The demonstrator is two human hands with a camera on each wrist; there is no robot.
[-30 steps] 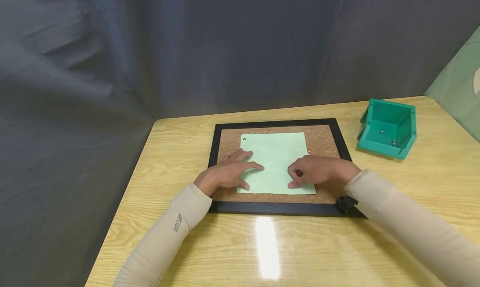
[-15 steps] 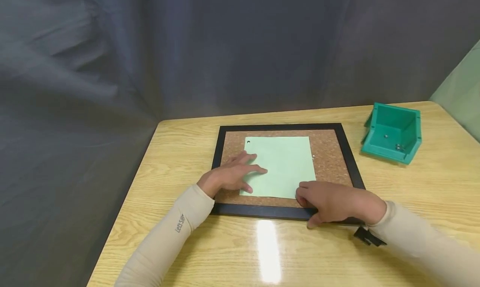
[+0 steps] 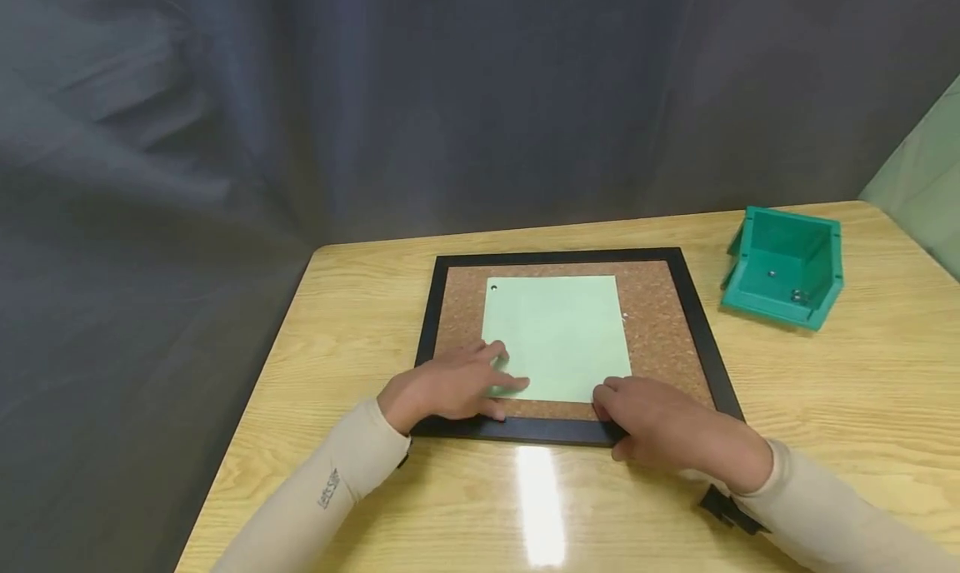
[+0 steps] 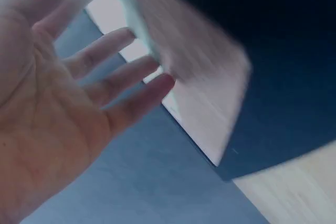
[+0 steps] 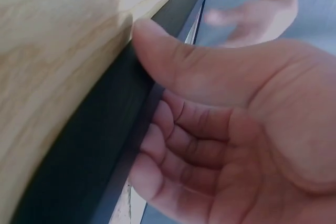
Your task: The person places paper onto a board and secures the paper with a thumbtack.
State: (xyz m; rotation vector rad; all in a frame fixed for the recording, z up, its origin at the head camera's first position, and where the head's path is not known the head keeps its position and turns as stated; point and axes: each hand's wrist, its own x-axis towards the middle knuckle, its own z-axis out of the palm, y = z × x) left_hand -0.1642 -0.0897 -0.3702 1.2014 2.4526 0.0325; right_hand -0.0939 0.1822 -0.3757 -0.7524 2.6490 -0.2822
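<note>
A framed cork board point(image 3: 663, 331) with a black border lies flat on the table. On it is a light green sheet of paper point(image 3: 558, 331), with a small dark pin point(image 3: 493, 288) at its far left corner. My right hand point(image 3: 671, 423) grips the board's front border, thumb on the outer side and curled fingers at the inner side, as the right wrist view shows on the black border point(image 5: 105, 119). Spread fingers of my left hand point(image 3: 459, 383) lie over the paper's near left corner and the border; they hold nothing. The left wrist view is partly blurred.
To the right of the board stands a green plastic bin point(image 3: 787, 233) with a few small metallic pieces point(image 3: 798, 296) inside. A tiny pale object point(image 3: 625, 316) lies beside the paper's right edge. Dark cloth point(image 3: 487, 107) hangs behind the wooden table point(image 3: 360, 306).
My right hand has moved off the paper toward me and right, onto the front border. My left hand has slid toward the near edge of the board.
</note>
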